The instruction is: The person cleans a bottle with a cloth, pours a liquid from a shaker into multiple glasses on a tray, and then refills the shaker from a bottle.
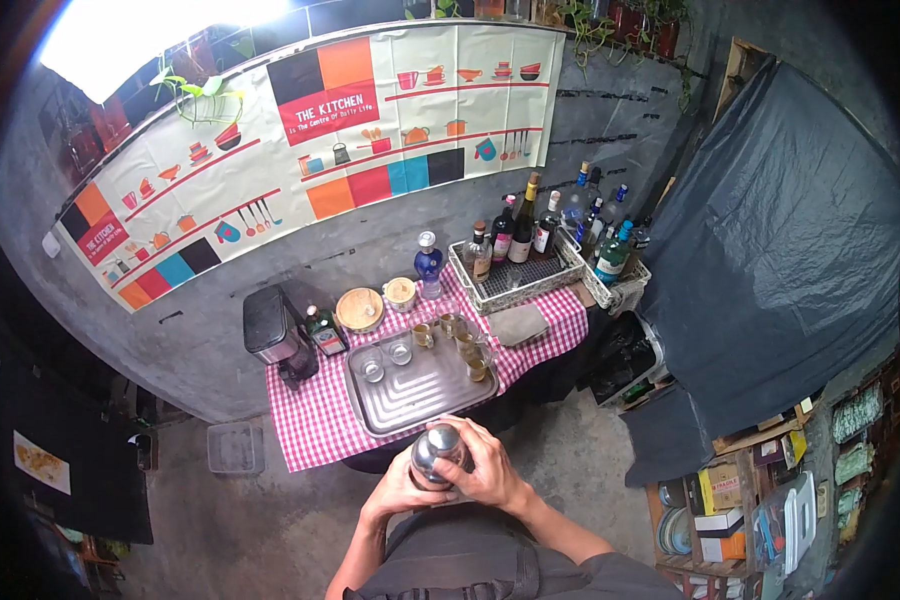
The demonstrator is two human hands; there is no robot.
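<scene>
A shiny metal cocktail shaker [438, 445] is held close to my body, just before the near edge of the table. My left hand [398, 488] is wrapped round its lower left side. From the right, my right hand [494, 470] grips it near the domed top, fingers curled over it. Beyond my hands lies a metal tray [410, 400] on a red-and-white checked cloth [305, 430]. On the tray's far left stand two clear glasses [372, 371], and several small brownish cups [478, 371] stand toward its right side.
A black coffee maker [272, 325] and a dark green bottle [325, 332] stand at the table's left. Behind the tray are two round light-lidded containers [360, 310] and a blue bottle [429, 262]. A wicker basket [490, 300] holds bottles. A clear bin [235, 449] sits on the floor.
</scene>
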